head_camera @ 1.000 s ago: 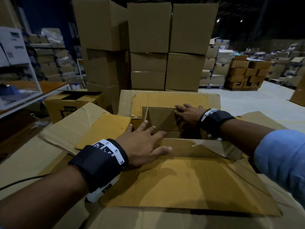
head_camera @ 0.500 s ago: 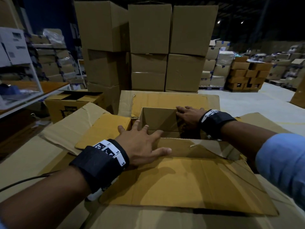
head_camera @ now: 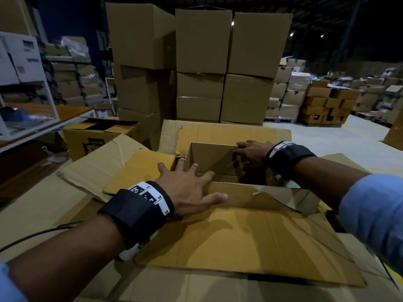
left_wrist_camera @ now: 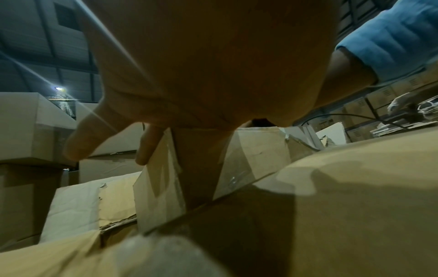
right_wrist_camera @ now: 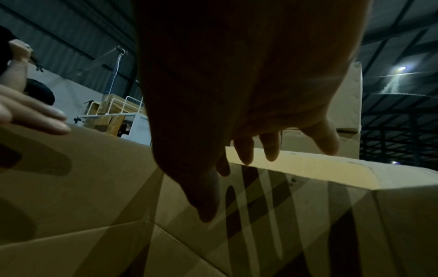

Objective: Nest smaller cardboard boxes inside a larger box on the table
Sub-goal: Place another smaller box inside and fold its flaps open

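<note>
One smaller box [head_camera: 209, 158], open at the top, sits down inside the larger box [head_camera: 250, 243] at the middle of the head view. The left hand [head_camera: 189, 188] lies flat with fingers spread straight on its near left rim. The right hand [head_camera: 250, 153] rests on the far right corner, fingers straight over the edge. Stacked cartons [head_camera: 202, 62] fill the upper middle; a shelf [head_camera: 26, 83] stands at the upper left.

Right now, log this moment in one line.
left hand open on small box | right hand open on its rim | box inside large box
</note>
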Action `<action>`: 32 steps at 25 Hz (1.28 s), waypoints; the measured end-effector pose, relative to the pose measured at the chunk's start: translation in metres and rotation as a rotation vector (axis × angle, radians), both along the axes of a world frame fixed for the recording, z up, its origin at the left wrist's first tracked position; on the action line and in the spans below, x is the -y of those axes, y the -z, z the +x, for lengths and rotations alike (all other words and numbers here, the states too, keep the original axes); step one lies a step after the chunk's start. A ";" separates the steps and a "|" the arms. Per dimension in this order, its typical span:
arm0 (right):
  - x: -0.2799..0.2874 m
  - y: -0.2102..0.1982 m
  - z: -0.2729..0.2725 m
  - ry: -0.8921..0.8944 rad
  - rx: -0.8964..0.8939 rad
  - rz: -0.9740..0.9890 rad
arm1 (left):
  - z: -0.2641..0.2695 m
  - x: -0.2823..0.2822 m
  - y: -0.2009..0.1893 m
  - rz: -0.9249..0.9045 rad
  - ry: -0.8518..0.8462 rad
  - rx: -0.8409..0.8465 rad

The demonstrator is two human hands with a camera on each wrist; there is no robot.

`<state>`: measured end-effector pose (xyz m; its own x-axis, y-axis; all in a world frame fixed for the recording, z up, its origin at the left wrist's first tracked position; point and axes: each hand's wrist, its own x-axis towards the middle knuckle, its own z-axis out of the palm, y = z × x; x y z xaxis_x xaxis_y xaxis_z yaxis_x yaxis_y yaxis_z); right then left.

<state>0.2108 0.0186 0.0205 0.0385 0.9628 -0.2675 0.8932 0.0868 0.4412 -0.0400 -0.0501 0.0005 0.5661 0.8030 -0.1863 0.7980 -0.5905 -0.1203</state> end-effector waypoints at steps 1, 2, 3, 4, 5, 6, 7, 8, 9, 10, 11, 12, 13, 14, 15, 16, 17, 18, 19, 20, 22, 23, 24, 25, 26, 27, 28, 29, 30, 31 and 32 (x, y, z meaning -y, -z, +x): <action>0.000 -0.004 0.000 -0.021 -0.001 0.006 | -0.001 0.000 0.000 0.002 -0.001 0.001; 0.000 -0.010 0.001 -0.045 -0.010 0.019 | -0.002 0.000 -0.001 0.004 -0.005 0.001; -0.001 -0.016 0.003 -0.062 -0.026 0.035 | -0.002 0.000 -0.001 0.008 -0.008 0.002; -0.002 -0.022 0.005 -0.069 -0.043 0.052 | -0.002 0.000 0.000 0.013 -0.010 0.000; -0.001 -0.029 0.008 -0.066 -0.051 0.065 | -0.001 0.001 0.000 0.019 -0.008 -0.002; 0.000 -0.035 0.011 -0.057 -0.047 0.073 | -0.002 0.001 -0.001 0.022 -0.008 -0.005; 0.002 -0.041 0.014 -0.044 -0.040 0.078 | -0.001 0.002 -0.001 0.022 -0.007 -0.007; 0.005 -0.046 0.017 -0.028 -0.035 0.080 | 0.000 0.002 -0.002 0.019 -0.007 -0.007; 0.007 -0.051 0.020 -0.012 -0.037 0.080 | -0.001 0.002 -0.003 0.015 -0.009 -0.008; 0.011 -0.056 0.023 0.002 -0.043 0.079 | -0.001 0.002 -0.004 0.014 -0.011 -0.008; 0.015 -0.061 0.025 0.012 -0.052 0.076 | -0.002 0.001 -0.005 0.014 -0.015 -0.010; 0.019 -0.066 0.029 0.024 -0.064 0.075 | -0.002 0.001 -0.006 0.014 -0.017 -0.012; 0.023 -0.071 0.032 0.036 -0.081 0.074 | -0.003 0.002 -0.006 0.016 -0.017 -0.014; 0.027 -0.074 0.036 0.051 -0.097 0.071 | -0.003 0.001 -0.007 0.018 -0.019 -0.017; 0.032 -0.077 0.040 0.066 -0.103 0.065 | -0.004 0.001 -0.007 0.020 -0.021 -0.019; 0.038 -0.078 0.044 0.078 -0.100 0.057 | -0.004 0.002 -0.008 0.022 -0.022 -0.020; 0.043 -0.078 0.046 0.083 -0.094 0.046 | -0.004 0.001 -0.009 0.021 -0.024 -0.021; 0.049 -0.077 0.050 0.085 -0.086 0.033 | -0.005 0.001 -0.010 0.021 -0.022 -0.023; 0.055 -0.073 0.052 0.083 -0.078 0.016 | -0.005 0.000 -0.010 0.018 -0.020 -0.025; 0.060 -0.069 0.055 0.082 -0.068 0.000 | -0.006 -0.001 -0.012 0.015 -0.019 -0.027; 0.067 -0.057 0.059 0.079 -0.057 -0.042 | -0.007 -0.002 -0.013 0.016 -0.025 -0.033; 0.069 -0.051 0.063 0.079 -0.055 -0.068 | -0.007 -0.002 -0.014 0.026 -0.031 -0.037; 0.070 -0.045 0.067 0.080 -0.052 -0.090 | -0.007 -0.002 -0.015 0.036 -0.036 -0.040; 0.072 -0.040 0.071 0.080 -0.044 -0.102 | -0.007 -0.002 -0.015 0.044 -0.040 -0.044; 0.074 -0.037 0.075 0.080 -0.038 -0.103 | -0.007 -0.001 -0.015 0.050 -0.041 -0.048; 0.077 -0.036 0.078 0.083 -0.038 -0.098 | -0.007 -0.001 -0.015 0.055 -0.042 -0.054; 0.079 -0.036 0.080 0.086 -0.042 -0.090 | -0.007 -0.001 -0.015 0.058 -0.043 -0.061; 0.081 -0.036 0.081 0.090 -0.047 -0.085 | -0.007 -0.001 -0.014 0.059 -0.046 -0.067; 0.083 -0.035 0.083 0.091 -0.052 -0.083 | -0.007 0.000 -0.013 0.058 -0.051 -0.075; 0.085 -0.035 0.083 0.092 -0.054 -0.082 | -0.007 0.000 -0.013 0.059 -0.055 -0.081; 0.087 -0.034 0.085 0.093 -0.063 -0.076 | -0.007 0.000 -0.012 0.060 -0.059 -0.087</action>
<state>0.2956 -0.0681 0.0549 0.1072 0.9328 -0.3441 0.9247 0.0337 0.3793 -0.0470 -0.0505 0.0129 0.5018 0.8454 -0.1829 0.8159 -0.5328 -0.2245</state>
